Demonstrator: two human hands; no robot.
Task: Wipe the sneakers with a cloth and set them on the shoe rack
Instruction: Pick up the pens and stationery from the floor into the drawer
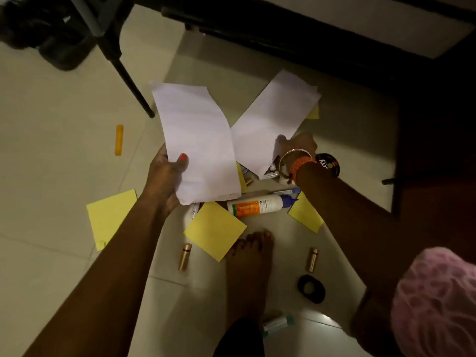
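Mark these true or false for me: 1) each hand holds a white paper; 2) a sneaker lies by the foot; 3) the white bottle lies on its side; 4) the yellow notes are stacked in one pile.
1) True: the left hand grips one white paper, the right hand another white sheet.
2) False: no sneaker shows near the bare foot.
3) True: the white bottle lies flat on the floor.
4) False: the yellow notes lie scattered apart.

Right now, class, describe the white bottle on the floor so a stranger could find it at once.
Start at the bare foot on the tiled floor. Just beyond its toes, between two yellow paper squares, lies the white bottle on its side. Only it has an orange label and blue cap.
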